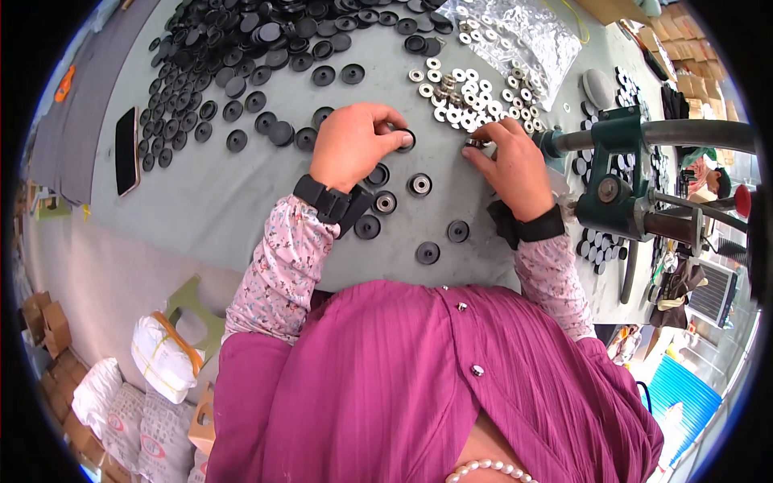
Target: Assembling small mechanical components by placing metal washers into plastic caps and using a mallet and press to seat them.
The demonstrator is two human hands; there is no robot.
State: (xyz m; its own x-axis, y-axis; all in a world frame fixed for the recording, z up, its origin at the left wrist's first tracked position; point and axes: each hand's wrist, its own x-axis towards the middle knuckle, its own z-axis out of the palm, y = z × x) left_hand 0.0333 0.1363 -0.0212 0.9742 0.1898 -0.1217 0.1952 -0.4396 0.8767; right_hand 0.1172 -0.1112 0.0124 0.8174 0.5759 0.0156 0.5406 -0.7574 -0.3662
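My left hand (352, 145) pinches the rim of a round black plastic cap (409, 142) between thumb and fingers, just above the table. Across from it, my right hand (515, 169) grips a small metal ring (475, 143) at its fingertips, beside a heap of white and silver rings (471, 101). Between and below the hands lie two black caps with a metal ring seated in the middle, one cap (419, 184) and another cap (385, 202). Nearer me are bare black caps, such as one cap (427, 253) and another cap (458, 231).
A large pile of black caps (266, 48) covers the far left of the grey table (217, 233). A phone (127, 151) lies at the left edge. Close to my right hand stands a green hand press (612, 177). A clear plastic bag (539, 48) lies behind the rings.
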